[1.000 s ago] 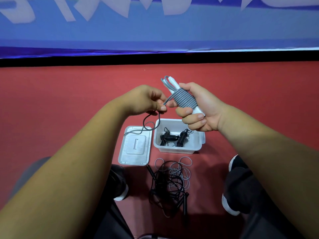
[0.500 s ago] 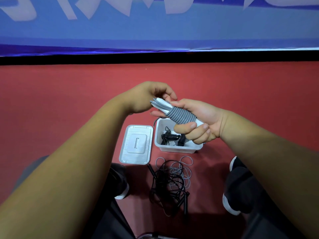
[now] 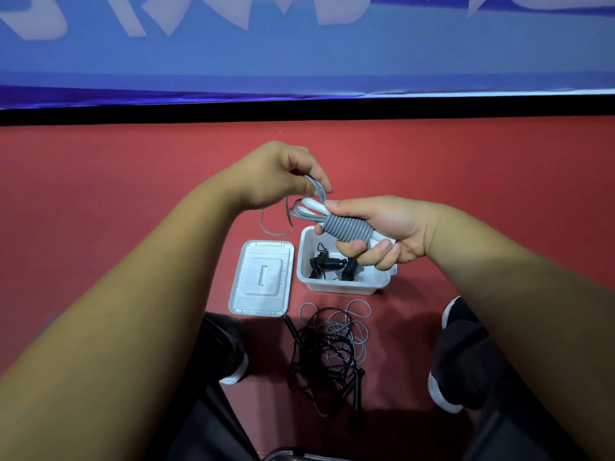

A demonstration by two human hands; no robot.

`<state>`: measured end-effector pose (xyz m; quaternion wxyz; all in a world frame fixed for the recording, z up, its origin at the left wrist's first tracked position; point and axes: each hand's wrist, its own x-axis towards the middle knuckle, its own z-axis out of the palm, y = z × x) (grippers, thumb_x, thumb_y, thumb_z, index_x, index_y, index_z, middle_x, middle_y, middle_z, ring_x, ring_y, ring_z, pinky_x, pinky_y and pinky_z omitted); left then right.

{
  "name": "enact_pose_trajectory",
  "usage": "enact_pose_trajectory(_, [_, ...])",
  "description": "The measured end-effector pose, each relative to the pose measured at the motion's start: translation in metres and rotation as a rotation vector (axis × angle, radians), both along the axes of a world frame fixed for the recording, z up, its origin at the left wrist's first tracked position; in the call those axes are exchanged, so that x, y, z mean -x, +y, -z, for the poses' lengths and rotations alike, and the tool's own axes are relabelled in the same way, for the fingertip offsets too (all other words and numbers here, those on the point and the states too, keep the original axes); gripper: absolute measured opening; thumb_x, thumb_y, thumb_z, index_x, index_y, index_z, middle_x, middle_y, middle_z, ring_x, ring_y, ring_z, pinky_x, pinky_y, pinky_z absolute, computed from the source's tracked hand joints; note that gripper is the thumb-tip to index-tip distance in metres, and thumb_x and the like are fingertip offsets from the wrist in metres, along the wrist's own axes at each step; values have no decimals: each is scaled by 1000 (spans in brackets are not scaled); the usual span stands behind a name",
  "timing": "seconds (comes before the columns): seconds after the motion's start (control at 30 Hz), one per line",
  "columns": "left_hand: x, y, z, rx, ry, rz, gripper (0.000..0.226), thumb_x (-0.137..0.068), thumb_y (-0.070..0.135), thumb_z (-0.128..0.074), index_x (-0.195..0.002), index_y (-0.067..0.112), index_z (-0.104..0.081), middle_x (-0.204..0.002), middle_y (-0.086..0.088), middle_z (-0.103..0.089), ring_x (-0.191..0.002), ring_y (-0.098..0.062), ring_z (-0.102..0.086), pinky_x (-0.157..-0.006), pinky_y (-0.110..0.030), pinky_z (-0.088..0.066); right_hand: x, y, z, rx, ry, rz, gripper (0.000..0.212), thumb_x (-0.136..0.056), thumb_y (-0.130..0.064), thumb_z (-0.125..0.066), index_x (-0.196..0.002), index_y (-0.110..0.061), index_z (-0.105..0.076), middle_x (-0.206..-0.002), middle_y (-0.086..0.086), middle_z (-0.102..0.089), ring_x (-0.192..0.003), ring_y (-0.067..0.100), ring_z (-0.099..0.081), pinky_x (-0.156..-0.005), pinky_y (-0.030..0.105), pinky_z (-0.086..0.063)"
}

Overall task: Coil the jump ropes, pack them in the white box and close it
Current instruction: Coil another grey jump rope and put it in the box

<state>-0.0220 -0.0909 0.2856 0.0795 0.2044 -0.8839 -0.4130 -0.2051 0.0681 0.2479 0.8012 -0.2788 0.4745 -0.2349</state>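
Fingers of the right hand squeeze the grey rope bundle so its coils cannot slip; the left hand pinches the loose loops, maybe to tuck them.

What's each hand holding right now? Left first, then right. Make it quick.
Left hand: closed, pinching a loose loop of the grey jump rope.
Right hand: grip closed round the coiled bundle of the same rope.
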Motion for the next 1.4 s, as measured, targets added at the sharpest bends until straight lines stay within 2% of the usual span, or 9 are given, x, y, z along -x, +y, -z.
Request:
enact_pose_trajectory(0.1, [1,-1,-4,105,27,-38,25,-85,4,-79,-96,26,-83,-93,4,-70,-84,-11,-68,-78,-20,-50,-1,-2,-2,1,77,94,46,-98,-69,-52,-113,-27,-64,-72,0,-41,-41,5,-22,-38,11,-15])
enact_pose_trajectory(0.3, [0,-3,0,205,-62,-47,26,-88,22,-83,-113,30,-81,-94,7,-68,-86,-10,-67,-80,-23,-51,1,-9,8,-8,184,345,55,-99,-75,-49,-118,-25,-61,-72,1,-47,-47,8,-29,-38,14,-21])
enact_pose_trajectory(0.43, [1,-3,7,44,-75,-166,18,-93,16,-78,-108,26,-80,-82,2,-74,-65,-14,-68,-66,-30,-60,1,-11,12,-1,217,468,57,-99,-76,-48,-119,-23,-60,-69,1,-51,-49,10,-37,-40,16,-30])
enact_pose_trajectory(0.53, [3,0,13,-10,-85,-181,6,-100,15,-69,-97,17,-74,-65,7,-66,-56,-11,-58,-59,-30,-52,1,-13,11,-2,214,535,54,-100,-72,-52,-118,-22,-63,-68,1,-55,-51,13,-50,-42,22,-46])
enact_pose_trajectory(0.63, [4,3,17,-92,-64,-178,19,-106,24,-59,-96,14,-72,-74,8,-71,-59,-10,-52,-59,-28,-47,3,-14,10,-5,193,606,48,-103,-62,-55,-118,-17,-66,-69,3,-60,-60,17,-66,-47,27,-56])
enact_pose_trajectory(0.8, [6,2,21,-103,-69,-202,26,-109,32,-54,-106,17,-74,-93,0,-78,-66,-12,-52,-61,-30,-47,2,-14,6,-1,177,711,39,-104,-50,-56,-105,-13,-69,-75,1,-64,-62,15,-69,-38,20,-44])
enact_pose_trajectory(1.03, [10,5,23,-243,15,-245,33,-111,31,-50,-108,10,-75,-82,0,-70,-64,-12,-51,-57,-27,-45,0,-17,3,28,63,798,28,-102,-36,-48,-97,-11,-60,-72,1,-55,-46,8,-40,-33,14,-20])
enact_pose_trajectory(1.23, [7,3,24,-316,7,-239,26,-109,24,-54,-112,14,-78,-80,-1,-59,-67,-16,-56,-59,-27,-48,-2,-17,1,33,39,799,31,-104,-38,-50,-100,-10,-61,-79,3,-58,-49,8,-42,-32,16,-22])
enact_pose_trajectory(1.4, [2,1,23,-338,1,-204,23,-106,9,-58,-123,11,-73,-94,-7,-67,-74,-16,-67,-63,-26,-55,-1,-17,1,30,58,796,42,-105,-55,-53,-105,-14,-61,-82,2,-68,-51,8,-45,-33,16,-26])
